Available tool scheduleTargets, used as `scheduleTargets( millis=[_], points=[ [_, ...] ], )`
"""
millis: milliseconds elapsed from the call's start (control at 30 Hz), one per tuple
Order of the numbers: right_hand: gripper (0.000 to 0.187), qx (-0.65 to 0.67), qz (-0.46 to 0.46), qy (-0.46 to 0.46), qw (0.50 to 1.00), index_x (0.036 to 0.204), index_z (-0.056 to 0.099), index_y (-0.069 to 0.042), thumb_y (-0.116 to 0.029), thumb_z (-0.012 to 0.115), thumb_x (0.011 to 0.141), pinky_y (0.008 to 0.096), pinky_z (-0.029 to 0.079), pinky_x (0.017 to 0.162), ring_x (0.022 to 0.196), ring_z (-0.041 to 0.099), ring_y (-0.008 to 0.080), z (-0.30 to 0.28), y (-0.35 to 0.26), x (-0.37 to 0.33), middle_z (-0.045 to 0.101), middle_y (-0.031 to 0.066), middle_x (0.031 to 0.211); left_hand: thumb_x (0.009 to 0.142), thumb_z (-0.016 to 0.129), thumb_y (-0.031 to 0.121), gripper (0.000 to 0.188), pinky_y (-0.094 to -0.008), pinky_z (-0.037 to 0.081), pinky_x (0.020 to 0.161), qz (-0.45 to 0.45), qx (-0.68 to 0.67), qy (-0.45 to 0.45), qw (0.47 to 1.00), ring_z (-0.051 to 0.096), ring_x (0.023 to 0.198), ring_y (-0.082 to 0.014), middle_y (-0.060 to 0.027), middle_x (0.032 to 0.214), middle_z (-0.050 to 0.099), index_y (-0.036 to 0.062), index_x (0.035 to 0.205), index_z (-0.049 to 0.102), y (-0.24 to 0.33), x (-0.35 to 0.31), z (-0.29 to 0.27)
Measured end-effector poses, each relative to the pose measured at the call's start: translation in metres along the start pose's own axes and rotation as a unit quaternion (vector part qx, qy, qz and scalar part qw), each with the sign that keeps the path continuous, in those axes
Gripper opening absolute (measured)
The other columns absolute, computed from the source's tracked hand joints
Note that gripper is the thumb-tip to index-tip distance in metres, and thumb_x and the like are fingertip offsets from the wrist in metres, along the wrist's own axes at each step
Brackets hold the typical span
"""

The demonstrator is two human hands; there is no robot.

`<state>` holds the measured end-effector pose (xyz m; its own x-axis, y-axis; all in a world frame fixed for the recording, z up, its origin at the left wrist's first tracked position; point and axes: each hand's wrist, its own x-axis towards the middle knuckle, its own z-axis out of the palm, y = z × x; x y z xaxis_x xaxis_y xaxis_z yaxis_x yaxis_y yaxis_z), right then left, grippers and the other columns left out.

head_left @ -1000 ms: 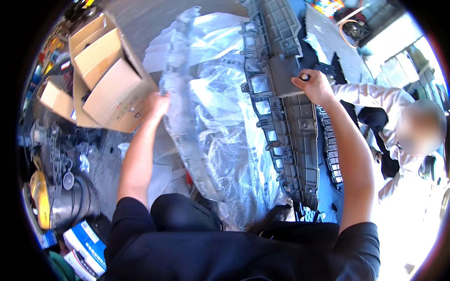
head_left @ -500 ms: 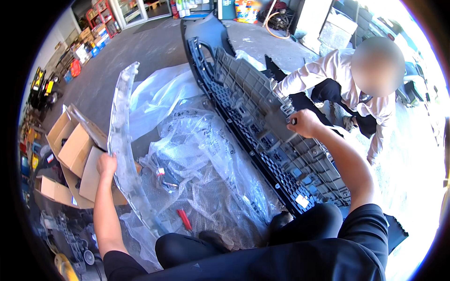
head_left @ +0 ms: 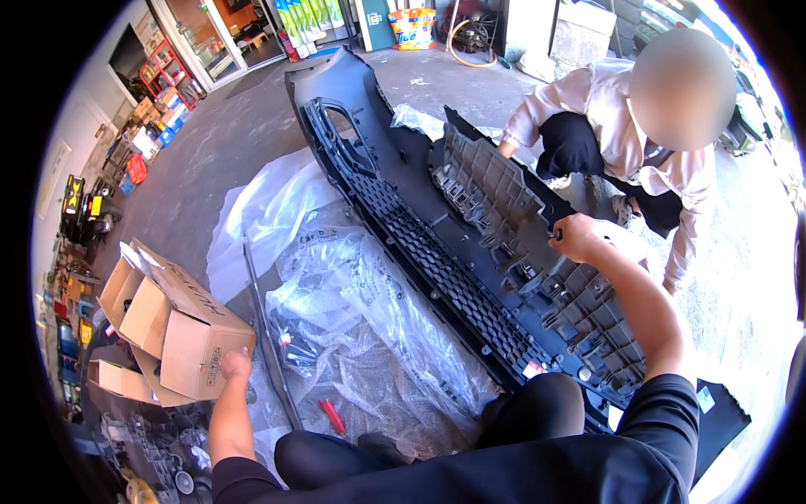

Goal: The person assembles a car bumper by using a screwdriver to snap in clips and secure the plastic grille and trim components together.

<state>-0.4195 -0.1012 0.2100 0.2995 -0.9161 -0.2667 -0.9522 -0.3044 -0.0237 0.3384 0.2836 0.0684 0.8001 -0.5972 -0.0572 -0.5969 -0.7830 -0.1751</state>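
A long black car bumper (head_left: pixel 406 149) with a honeycomb grille (head_left: pixel 437 267) lies diagonally before my knees. A ribbed grey panel (head_left: pixel 495 181) rests along its right side. My right hand (head_left: pixel 579 238) is closed at the panel's upper edge, a small black object (head_left: pixel 557 235) showing at its fingers. My left hand (head_left: pixel 237 364) is low beside a cardboard box (head_left: pixel 191 354); its fingers are mostly hidden. Just right of it, a thin dark strip (head_left: pixel 267 344) runs along the plastic wrap (head_left: pixel 361 294). Opposite, a crouching person (head_left: pixel 579 105) reaches one hand (head_left: pixel 507 149) to the panel's far end.
On the wrap lie a red tool-like piece (head_left: pixel 332 417) and a bagged dark part (head_left: pixel 299 356). Mechanical parts (head_left: pixel 151 454) sit at the lower left. Shelves (head_left: pixel 165 74) and glass doors (head_left: pixel 220 46) stand at the back, with an orange bag (head_left: pixel 411 30).
The pale strip beside my left hand has turned down and looks thin; that hand is now apart from it. The grey panel has shifted rightward, baring more of the bumper. My view has turned slightly.
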Motion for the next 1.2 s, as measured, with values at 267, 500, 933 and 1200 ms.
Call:
scheduleTargets(
  millis=[267, 500, 933, 1200],
  points=[
    [0.033, -0.049, -0.013, 0.025, 0.998, 0.104, 0.078, -0.014, -0.041, 0.076, 0.084, 0.0440, 0.056, 0.089, 0.101, 0.071, 0.0331, -0.002, 0.078, 0.114, 0.075, 0.0137, 0.101, 0.095, 0.066, 0.043, 0.052, -0.0437, 0.046, 0.064, 0.012, -0.363, -0.035, 0.931, 0.061, 0.060, -0.0287, -0.0187, 0.063, 0.064, -0.0028, 0.070, 0.064, 0.129, -0.107, -0.079],
    [0.030, -0.082, 0.000, 0.053, 0.995, 0.101, 0.078, -0.009, -0.033, 0.075, 0.083, 0.0432, 0.058, 0.087, 0.099, 0.073, 0.0321, 0.015, 0.078, 0.191, 0.075, 0.0146, 0.102, 0.092, 0.070, 0.041, 0.056, -0.0448, 0.039, 0.058, 0.017, -0.241, -0.025, 0.970, 0.049, 0.052, -0.0230, -0.0195, 0.056, 0.053, -0.0053, 0.062, 0.056, 0.110, -0.142, -0.070],
    [0.028, -0.059, -0.004, 0.099, 0.993, 0.097, 0.078, -0.008, -0.033, 0.074, 0.086, 0.0452, 0.058, 0.086, 0.097, 0.073, 0.0338, 0.006, 0.087, 0.219, 0.076, 0.0152, 0.099, 0.094, 0.071, 0.033, 0.052, -0.0409, 0.031, 0.049, -0.027, -0.316, -0.045, 0.947, 0.035, 0.051, -0.0126, -0.0049, 0.052, 0.043, -0.0011, 0.059, 0.051, 0.081, -0.155, -0.052],
    [0.024, -0.027, 0.005, 0.198, 0.980, 0.097, 0.077, -0.011, -0.033, 0.074, 0.087, 0.0450, 0.057, 0.082, 0.095, 0.072, 0.0325, -0.046, 0.085, 0.208, 0.075, 0.0123, 0.096, 0.099, 0.065, 0.042, 0.041, -0.0266, 0.025, 0.041, -0.169, -0.466, -0.284, 0.821, 0.036, 0.043, -0.0065, 0.0063, 0.055, 0.041, 0.0126, 0.071, 0.055, 0.113, -0.158, -0.081]
  ],
)
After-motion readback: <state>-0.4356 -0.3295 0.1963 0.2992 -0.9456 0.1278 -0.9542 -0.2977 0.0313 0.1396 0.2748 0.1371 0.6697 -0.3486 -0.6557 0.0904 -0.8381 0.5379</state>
